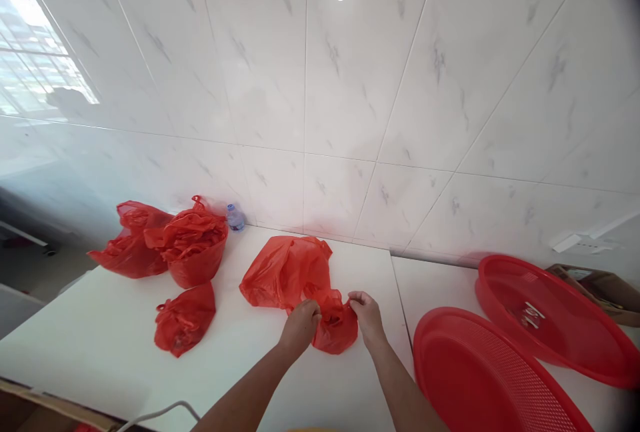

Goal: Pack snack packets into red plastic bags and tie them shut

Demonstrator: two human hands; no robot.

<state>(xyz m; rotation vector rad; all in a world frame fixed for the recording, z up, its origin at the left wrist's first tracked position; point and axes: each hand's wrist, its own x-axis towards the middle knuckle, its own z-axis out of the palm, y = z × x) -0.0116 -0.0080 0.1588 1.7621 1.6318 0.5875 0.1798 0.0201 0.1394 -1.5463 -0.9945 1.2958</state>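
Note:
A small red plastic bag [336,337] sits on the white table between my hands, its top gathered up and partly spread. My left hand [301,325] is closed on the left side of its rim, with the fingertips turned inward. On the right, my right hand [367,315] pinches the opposite edge of the bag between thumb and fingers. What the bag contains is hidden. Just behind it lies a larger, crumpled red plastic bag [285,271], whose near edge meets the small one.
At left stand two full red bags [197,252] and a smaller tied red bag [186,320]. A small plastic bottle [235,217] is by the tiled wall [345,199]. Two red plastic baskets [450,322] fill the right side, near a cardboard box [600,292]. A cable [165,409] crosses the front edge.

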